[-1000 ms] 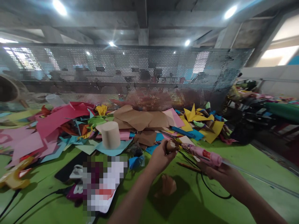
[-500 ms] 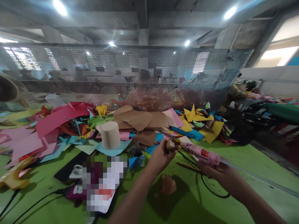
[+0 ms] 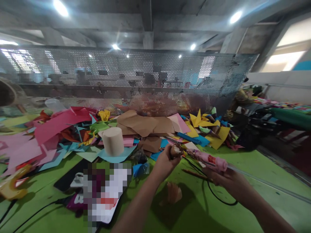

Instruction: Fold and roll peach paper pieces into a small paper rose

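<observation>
A pink glue gun (image 3: 215, 161) is gripped in my right hand (image 3: 222, 177), its nozzle pointing left. From its back end a long clear glue stick (image 3: 264, 181) runs out to the right. My left hand (image 3: 166, 161) is closed around a small brown rolled piece (image 3: 175, 151) with a pale end, held close to the nozzle; whether they touch I cannot tell. Below my hands, a crumpled brown paper piece (image 3: 174, 193) lies on the green table (image 3: 255, 207). A thin brown stick (image 3: 194, 174) rests beneath the glue gun, beside its black cord (image 3: 216, 199).
A cream paper roll (image 3: 113, 142) stands left of centre. Coloured paper sheets and brown paper (image 3: 143, 123) are heaped along a perforated metal screen (image 3: 121, 77). Yellow paper stars (image 3: 199, 120) lie at the back. A yellow tool (image 3: 14, 186) and a phone (image 3: 70, 176) are at left.
The view has shifted slightly. Both hands keep their hold on the glue gun and the brown rolled piece, with hardly any movement between them.
</observation>
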A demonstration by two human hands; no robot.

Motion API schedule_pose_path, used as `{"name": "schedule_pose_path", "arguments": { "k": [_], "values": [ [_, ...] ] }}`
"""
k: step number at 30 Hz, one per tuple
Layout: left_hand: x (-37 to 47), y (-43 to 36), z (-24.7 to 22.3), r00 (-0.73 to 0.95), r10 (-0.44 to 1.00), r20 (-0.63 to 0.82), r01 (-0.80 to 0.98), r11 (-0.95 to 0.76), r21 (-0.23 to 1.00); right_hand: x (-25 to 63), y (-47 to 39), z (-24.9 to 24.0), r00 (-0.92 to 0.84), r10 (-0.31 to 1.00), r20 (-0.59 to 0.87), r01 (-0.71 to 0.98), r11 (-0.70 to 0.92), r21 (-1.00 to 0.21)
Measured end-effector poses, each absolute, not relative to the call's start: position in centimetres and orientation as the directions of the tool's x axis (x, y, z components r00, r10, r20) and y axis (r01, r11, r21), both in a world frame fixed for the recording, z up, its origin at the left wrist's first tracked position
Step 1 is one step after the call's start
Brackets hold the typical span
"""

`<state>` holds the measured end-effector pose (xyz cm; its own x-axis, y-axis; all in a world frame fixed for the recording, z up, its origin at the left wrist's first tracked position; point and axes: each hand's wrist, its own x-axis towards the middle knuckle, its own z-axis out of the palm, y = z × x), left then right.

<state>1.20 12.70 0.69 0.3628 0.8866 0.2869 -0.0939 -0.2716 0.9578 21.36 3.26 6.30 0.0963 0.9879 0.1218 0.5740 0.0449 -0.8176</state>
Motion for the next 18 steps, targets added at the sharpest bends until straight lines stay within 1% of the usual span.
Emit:
{"name": "schedule_pose_path", "arguments": {
  "k": [3, 6, 8, 10, 13, 14, 16, 18],
  "values": [
    [1.5, 12.9, 0.8, 0.321, 0.907, 0.272, -0.188, -0.221, 0.957, 23.0, 3.0, 5.8, 0.155, 0.984, 0.089, 0.459, 0.009, -0.888],
    [1.6, 12.8, 1.1, 0.280, 0.928, 0.245, -0.234, -0.181, 0.955, 25.7, 2.3, 6.4, 0.216, 0.966, 0.144, 0.356, 0.059, -0.932],
    [1.6, 12.8, 1.2, 0.276, 0.935, 0.222, -0.256, -0.151, 0.955, 27.9, 1.8, 7.1, 0.298, 0.938, 0.175, 0.320, 0.074, -0.945],
    [1.6, 12.8, 1.2, 0.278, 0.939, 0.204, -0.266, -0.129, 0.955, 30.4, 1.4, 7.5, 0.401, 0.906, 0.138, 0.297, 0.014, -0.955],
    [1.5, 12.7, 1.1, 0.281, 0.937, 0.206, -0.257, -0.133, 0.957, 33.9, 1.3, 6.9, 0.497, 0.868, 0.019, 0.313, -0.159, -0.936],
    [1.5, 12.6, 1.1, 0.279, 0.939, 0.201, -0.249, -0.131, 0.960, 34.8, 1.4, 6.4, 0.517, 0.856, 0.002, 0.341, -0.204, -0.918],
    [1.4, 12.4, 1.3, 0.263, 0.951, 0.163, -0.241, -0.099, 0.966, 36.2, 1.8, 5.3, 0.553, 0.833, 0.009, 0.403, -0.259, -0.878],
    [1.4, 12.0, 1.7, 0.260, 0.959, 0.109, -0.244, -0.044, 0.969, 36.9, 2.2, 4.4, 0.568, 0.822, 0.052, 0.455, -0.261, -0.852]
  ]
}}
